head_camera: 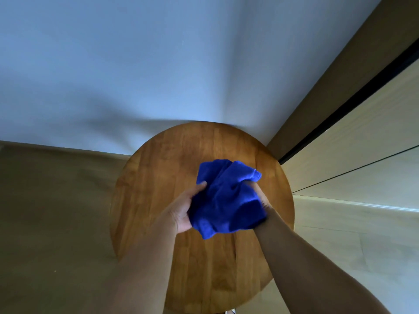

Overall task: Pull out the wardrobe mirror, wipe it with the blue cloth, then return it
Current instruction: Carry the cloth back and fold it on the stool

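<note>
Above everything we see a pale wall (158, 64) filling the top of the view, with a tan floor (45, 211) running along the left below it. To the right, light wood-grain wardrobe panels (362, 166) slant away, split by a dark vertical gap (340, 109) and a thin seam lower down; we cannot tell whether any of them is the mirror. Under our hands sits a round wooden surface (158, 177), its far edge touching the wall and its right edge just beside the wardrobe, with bare wood showing on all sides of the cloth. The blue cloth (226, 200) is bunched up and held above the middle of that surface, off the wood, between both hands. Our left hand (183, 209) grips its left side, thumb laid on top of the fabric and the fingers curled beneath, where we cannot see them. Our right hand (258, 193) is mostly buried in the folds; only part of it shows at the cloth's right edge, closed into the fabric. Nothing here serves as a container.
</note>
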Available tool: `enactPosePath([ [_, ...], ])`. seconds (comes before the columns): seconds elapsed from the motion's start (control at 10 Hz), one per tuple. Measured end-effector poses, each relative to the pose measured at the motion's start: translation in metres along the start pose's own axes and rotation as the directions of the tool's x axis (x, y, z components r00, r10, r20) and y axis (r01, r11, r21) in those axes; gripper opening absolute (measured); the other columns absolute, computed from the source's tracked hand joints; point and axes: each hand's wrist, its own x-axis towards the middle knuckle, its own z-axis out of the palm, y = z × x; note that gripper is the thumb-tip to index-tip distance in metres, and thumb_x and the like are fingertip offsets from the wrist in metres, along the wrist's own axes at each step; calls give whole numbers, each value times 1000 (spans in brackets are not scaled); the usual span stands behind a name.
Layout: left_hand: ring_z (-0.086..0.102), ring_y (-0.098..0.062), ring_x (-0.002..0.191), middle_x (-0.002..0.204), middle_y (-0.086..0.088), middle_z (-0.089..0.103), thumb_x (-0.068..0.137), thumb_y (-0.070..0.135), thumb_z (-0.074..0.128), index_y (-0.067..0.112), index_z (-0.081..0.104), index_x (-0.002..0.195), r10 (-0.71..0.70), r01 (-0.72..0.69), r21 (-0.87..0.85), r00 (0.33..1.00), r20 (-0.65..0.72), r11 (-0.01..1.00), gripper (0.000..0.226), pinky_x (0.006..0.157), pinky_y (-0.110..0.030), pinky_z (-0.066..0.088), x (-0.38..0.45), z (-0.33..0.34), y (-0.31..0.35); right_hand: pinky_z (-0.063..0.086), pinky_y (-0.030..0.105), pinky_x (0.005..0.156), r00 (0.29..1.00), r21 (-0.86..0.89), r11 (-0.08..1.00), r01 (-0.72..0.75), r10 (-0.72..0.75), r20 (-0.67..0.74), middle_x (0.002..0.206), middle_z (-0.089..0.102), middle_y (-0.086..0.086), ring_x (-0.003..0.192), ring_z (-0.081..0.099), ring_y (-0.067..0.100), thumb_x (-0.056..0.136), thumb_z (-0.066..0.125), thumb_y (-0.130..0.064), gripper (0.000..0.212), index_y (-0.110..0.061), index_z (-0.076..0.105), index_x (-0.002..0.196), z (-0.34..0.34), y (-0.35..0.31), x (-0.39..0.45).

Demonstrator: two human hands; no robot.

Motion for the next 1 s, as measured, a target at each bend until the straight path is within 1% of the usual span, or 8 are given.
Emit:
enactPosePath([
  [0.1,53,-22,123,131,-3,58,74,78,45,24,57,129,42,-43,19,998,57,999,78,106,-42,36,2,-8,9,57,29,53,984,23,989,-147,144,104,73,73,6,63,71,18,96,43,-18,29,-11,69,85,22,-21,-2],
  [0.3,59,-19,113,124,-5,63,84,42,63,12,61,119,175,-145,155,965,-196,977,47,105,-39,40,-2,6,32,57,30,68,970,-268,937,-225,242,32,97,73,11,84,70,20,98,49,-19,22,-9,68,102,36,-20,1],
  [0.4,59,-20,112,123,-6,63,91,39,55,8,58,121,245,-180,225,920,-307,958,43,103,-41,42,-7,7,36,53,40,76,978,33,977,-209,209,-4,119,63,18,103,63,29,95,36,-7,31,-6,60,115,23,-10,4],
  [0.5,56,-22,115,125,-5,60,93,41,51,9,54,126,254,-173,252,906,-337,952,46,103,-46,41,-16,7,39,37,43,100,985,230,959,-166,170,2,136,50,14,119,51,28,98,31,-32,43,-6,52,125,19,-9,5],
  [0.6,56,-21,114,123,-3,60,93,33,54,11,57,121,256,-167,265,901,-350,950,36,97,-43,45,-25,4,42,42,42,100,992,1,992,-126,126,-18,127,58,14,117,56,28,88,53,-51,54,-9,57,121,23,-18,-2],
  [0.7,58,-22,111,118,-4,64,89,6,60,13,60,117,251,-153,326,926,-283,933,28,87,-38,49,-36,1,44,57,38,68,990,-160,986,-51,30,-134,115,65,14,98,66,28,79,71,-13,33,-8,62,110,20,-24,-8],
  [0.8,57,-23,110,121,-6,62,85,-3,60,10,57,120,260,-134,373,914,-312,918,37,91,-40,49,-39,9,45,54,35,63,973,-2,1000,30,-29,-227,111,62,8,98,61,25,83,64,1,33,-13,61,112,17,-24,-12],
  [1.0,46,-30,121,134,-13,45,79,12,73,11,35,133,469,49,706,715,-519,707,65,97,-41,44,-37,24,40,50,30,61,972,-223,975,20,-72,-226,115,57,9,96,58,22,85,53,11,46,-12,49,124,19,-18,-22],
])
